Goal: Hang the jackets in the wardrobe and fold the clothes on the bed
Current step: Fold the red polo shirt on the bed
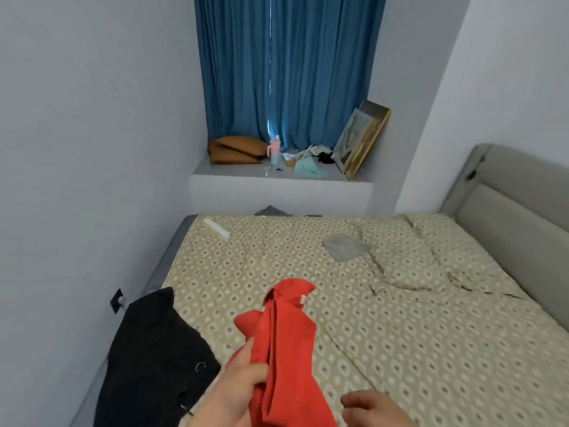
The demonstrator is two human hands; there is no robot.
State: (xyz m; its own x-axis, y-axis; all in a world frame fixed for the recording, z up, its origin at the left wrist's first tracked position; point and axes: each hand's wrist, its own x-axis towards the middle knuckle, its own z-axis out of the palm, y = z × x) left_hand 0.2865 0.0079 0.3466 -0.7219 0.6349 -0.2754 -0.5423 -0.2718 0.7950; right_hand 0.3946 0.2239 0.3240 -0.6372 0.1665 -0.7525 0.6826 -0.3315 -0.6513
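Gripping the red garment (283, 334) with the left hand (243, 380), thumb pressed on top, the person holds it bunched lengthwise over the near part of the bed (415, 334), while the right hand (374, 406) hovers just beside it, fingers loosely curled and holding nothing. From where I stand, one hand seems a thin hold on that much cloth: the long creases could slide apart, and the loose top end could flop over before it is laid flat. The black jacket (154, 365) worries me more. It sprawls across the near left corner of the bed, right at the edge, and a tug or nudge there could send it down the side. A grey cloth (345, 246) lies well apart, toward the far edge, unfolded and easy to forget. As for containers, no wardrobe or basket shows from here. There is only a pink bottle (274, 149) on the window ledge (234, 174), and I cannot tell what is in it.
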